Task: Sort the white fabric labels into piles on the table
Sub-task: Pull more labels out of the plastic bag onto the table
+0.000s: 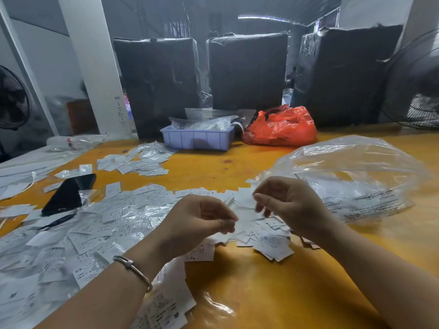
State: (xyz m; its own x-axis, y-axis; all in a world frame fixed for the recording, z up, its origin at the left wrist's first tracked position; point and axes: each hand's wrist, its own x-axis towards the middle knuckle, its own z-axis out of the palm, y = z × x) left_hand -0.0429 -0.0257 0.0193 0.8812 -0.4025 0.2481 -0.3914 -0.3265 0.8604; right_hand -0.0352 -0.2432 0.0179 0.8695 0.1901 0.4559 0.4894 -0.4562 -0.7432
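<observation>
Many white fabric labels (78, 236) with printed size letters lie scattered over the left and middle of the yellow table (261, 288). A smaller pile of labels (273, 245) sits under my hands, and another heap (140, 160) lies farther back. My left hand (202, 222), with a bracelet on its wrist, hovers over the middle with curled fingers pinching a blurred white label (242, 217). My right hand (285, 203) is close beside it, fingers curled and pinching the same white piece. The label between them is motion-blurred.
A large clear plastic bag (351, 179) lies right of my hands. A black phone (69, 193) rests at the left. At the back stand a lilac tray (197, 138), a red plastic bag (282, 127), black wrapped bales (247, 70), and a fan (418, 91).
</observation>
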